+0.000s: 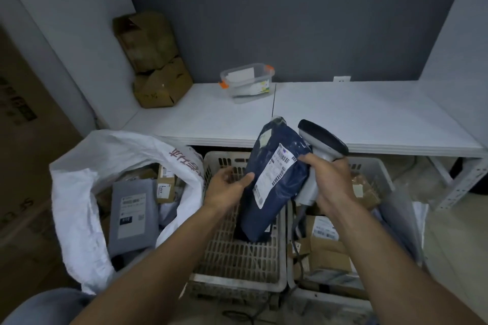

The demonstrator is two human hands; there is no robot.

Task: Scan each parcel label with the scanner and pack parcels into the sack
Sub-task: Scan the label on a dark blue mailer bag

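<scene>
L hand (pixel 227 187) grips the navy parcel (pixel 266 208) by its left edge, thumb on the front, fingers curled behind. R hand (pixel 331 179) is wrapped round the handle of the scanner (pixel 320 140), w/ thumb tip touching the parcel's right edge beside the white label (pixel 274 174). Scanner head sticks up above the R hand, just right of the parcel's top. Can't tell if it's aimed at the label.

Parcel is held near upright, leaning a bit right, label facing the camera, directly over the slatted crate (pixel 237 253). Its lower end is low over the crate floor, and contact w/ the floor can't be told.

Sack (pixel 76 192) is white woven w/ red print, mouth open, just left of the crate & up against its left rim. Inside it are a grey parcel (pixel 132 214), label up, & small cardboard boxes (pixel 165 182).

Right of the crate, side by side w/ it, is a second crate (pixel 380 171) holding cardboard parcels (pixel 328 248) w/ labels.

Behind the crate is a white table (pixel 356 113), w/ the crate's far end under its front edge. On the table, straight behind the crate, is a clear tub (pixel 247 82) w/ orange clips. Behind & left are two stacked brown cartons (pixel 155 60). Far left of the crate, past the sack, is a big cardboard box (pixel 23 140).
</scene>
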